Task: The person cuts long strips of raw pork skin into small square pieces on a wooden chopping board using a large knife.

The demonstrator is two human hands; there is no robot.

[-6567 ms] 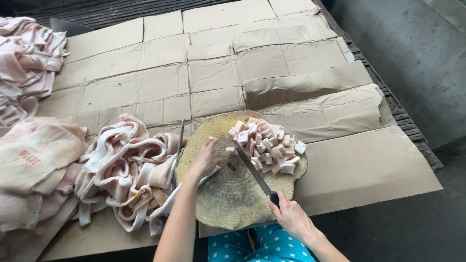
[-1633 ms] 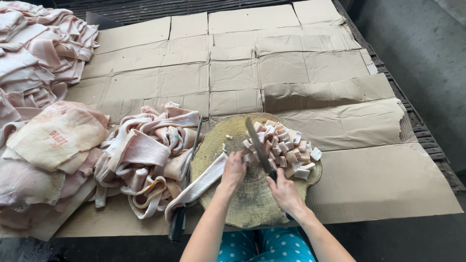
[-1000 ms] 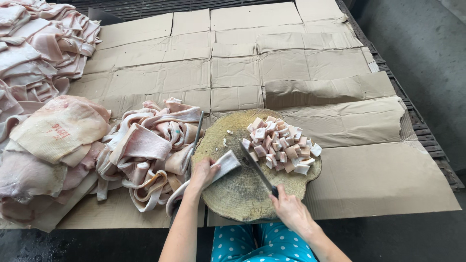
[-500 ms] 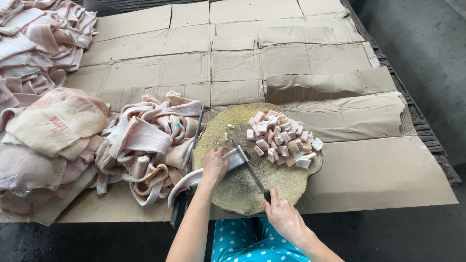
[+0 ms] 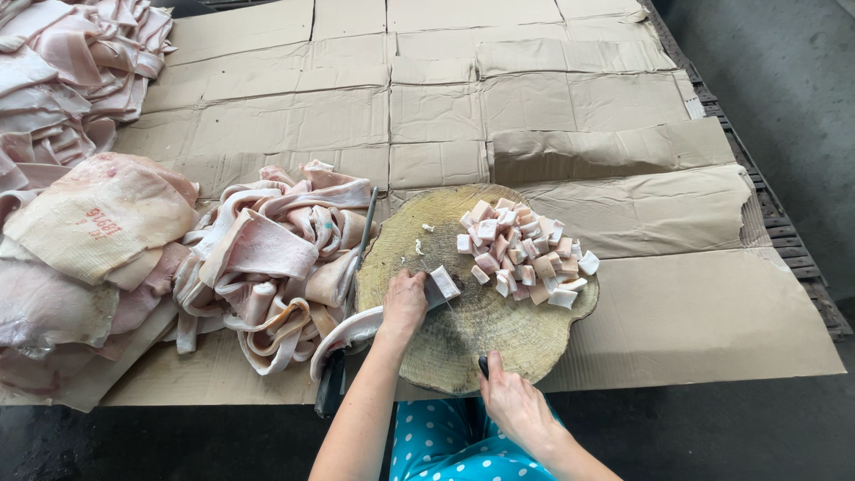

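The person's left hand point(image 5: 405, 301) lay palm down near the middle of the round wooden chopping block point(image 5: 499, 343), fingers curled and pressed onto a long strip of pork skin point(image 5: 352, 328), pinning it flat so it would not slide. The strip trailed off the block's edge toward 8 o'clock, and its cut end point(image 5: 443, 281) poked out just past the fingertips, toward 2 o'clock from the hand. The right hand point(image 5: 515, 408) sat at the block's 6 o'clock rim, wrapped shut around the dark handle of a knife point(image 5: 482, 364); the blade ran up toward the strip's end, though it was thin and hard to follow against the wood, so its exact edge could not be told. A heap of cut cubes point(image 5: 524, 256) was piled at the block's 2 o'clock side, apparently kept clear of the cutting spot. Just beside the block at 9 o'clock lay a pile of uncut strips point(image 5: 276, 263), within easy reach of the left hand, with a second blade point(image 5: 361, 240) standing along its edge. Broader slabs of skin point(image 5: 93, 223) lay farther out at 9 o'clock, all on flattened cardboard point(image 5: 695, 312)
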